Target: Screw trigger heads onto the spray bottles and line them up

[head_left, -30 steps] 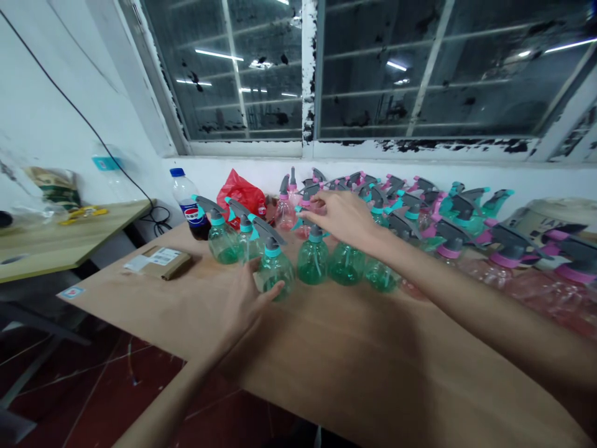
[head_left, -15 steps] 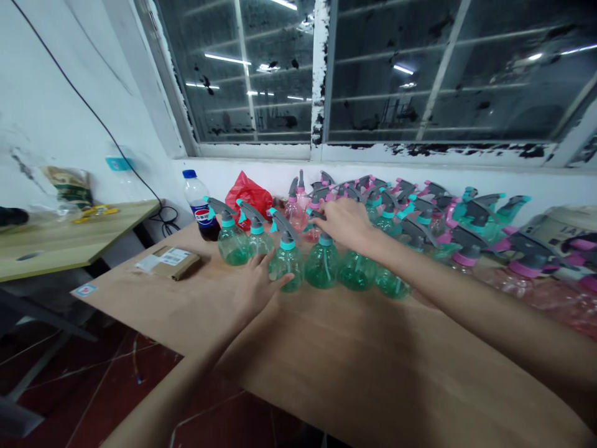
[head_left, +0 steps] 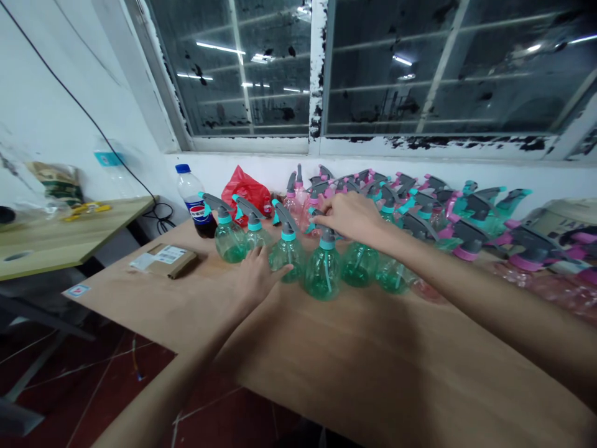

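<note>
A row of green spray bottles with grey triggers and teal collars stands on the wooden table (head_left: 373,373). My left hand (head_left: 256,277) rests with spread fingers against the lower side of one green bottle (head_left: 286,252). My right hand (head_left: 349,214) reaches over the row, its fingers closed on the trigger head of the neighbouring green bottle (head_left: 323,270), which stands a little nearer than the rest. More green bottles (head_left: 231,236) stand to the left.
Behind the row lie several pink and teal spray bottles (head_left: 420,205) along the wall under the window. A cola bottle (head_left: 193,202), a red bag (head_left: 245,190) and a small cardboard packet (head_left: 170,260) sit at the table's left end. A second desk (head_left: 56,239) stands further left.
My right hand has drawn one green bottle toward me, out of the row. My left hand has stayed against its bottle, which was pushed back into line with the others.
</note>
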`<state>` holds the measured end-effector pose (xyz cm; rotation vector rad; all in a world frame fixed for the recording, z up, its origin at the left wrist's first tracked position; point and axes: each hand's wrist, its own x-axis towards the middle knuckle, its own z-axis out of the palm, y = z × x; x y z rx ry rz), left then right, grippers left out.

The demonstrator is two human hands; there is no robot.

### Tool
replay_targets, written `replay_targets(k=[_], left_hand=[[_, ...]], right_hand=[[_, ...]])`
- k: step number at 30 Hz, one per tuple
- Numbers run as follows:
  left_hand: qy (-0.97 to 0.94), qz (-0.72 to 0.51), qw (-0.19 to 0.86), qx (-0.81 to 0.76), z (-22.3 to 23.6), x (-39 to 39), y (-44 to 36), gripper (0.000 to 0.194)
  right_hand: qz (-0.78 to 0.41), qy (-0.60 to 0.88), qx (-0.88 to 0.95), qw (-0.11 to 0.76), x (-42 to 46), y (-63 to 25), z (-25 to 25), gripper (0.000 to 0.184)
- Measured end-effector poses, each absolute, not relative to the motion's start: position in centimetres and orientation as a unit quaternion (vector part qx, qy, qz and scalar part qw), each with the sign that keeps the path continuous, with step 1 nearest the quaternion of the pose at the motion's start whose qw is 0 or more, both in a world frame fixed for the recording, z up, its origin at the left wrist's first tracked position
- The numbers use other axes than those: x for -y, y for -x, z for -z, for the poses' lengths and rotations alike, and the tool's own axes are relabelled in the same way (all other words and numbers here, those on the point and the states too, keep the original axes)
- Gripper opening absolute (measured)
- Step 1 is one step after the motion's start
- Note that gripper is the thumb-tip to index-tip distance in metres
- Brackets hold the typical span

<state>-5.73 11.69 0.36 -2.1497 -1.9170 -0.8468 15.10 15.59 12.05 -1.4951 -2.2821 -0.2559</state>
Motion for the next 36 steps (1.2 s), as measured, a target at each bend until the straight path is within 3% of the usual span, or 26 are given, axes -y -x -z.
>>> replay_targets(k=[21,36], left_hand=[[0.689,0.237,0.082,0.680,-1.3,-13.6,3.8,0.053],[0.683,0.234,0.079,0.687,-1.7,-13.1,3.6,0.057]], right_hand=[[0.144,0.516,0.825,0.180,-11.8,-16.5,-11.6,0.033],[0.117,0.514,0.827,0.198,-10.3,-18.1,-10.8,0.030]])
